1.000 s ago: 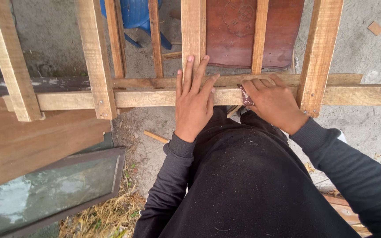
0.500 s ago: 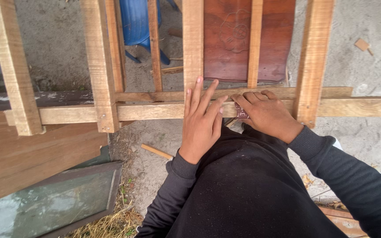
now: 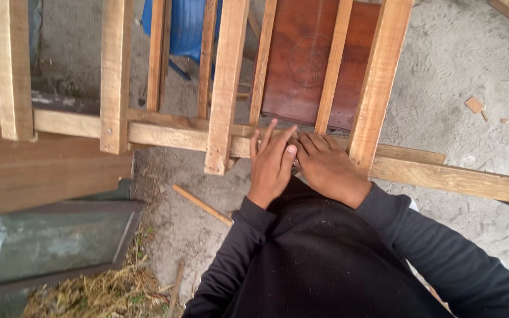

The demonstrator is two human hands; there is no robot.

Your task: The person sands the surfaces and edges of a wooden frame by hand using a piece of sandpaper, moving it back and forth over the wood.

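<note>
Head view looks down on a sandy concrete floor outdoors, where a wooden frame has six upright slats crossing one horizontal rail. Both hands lie flat on that rail: left hand with fingers spread, right hand just beside it, fingers extended, gripping nothing visible.

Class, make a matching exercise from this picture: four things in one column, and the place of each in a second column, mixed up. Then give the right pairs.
Things:
1. left hand
2. blue barrel
3. thin stick
4. straw

Places:
A. on the sandy ground, left of the dark sleeve
B. flat on the horizontal wooden rail
C. bottom left corner
D. top, behind the upright slats

Pairs: 1-B, 2-D, 3-A, 4-C
</note>
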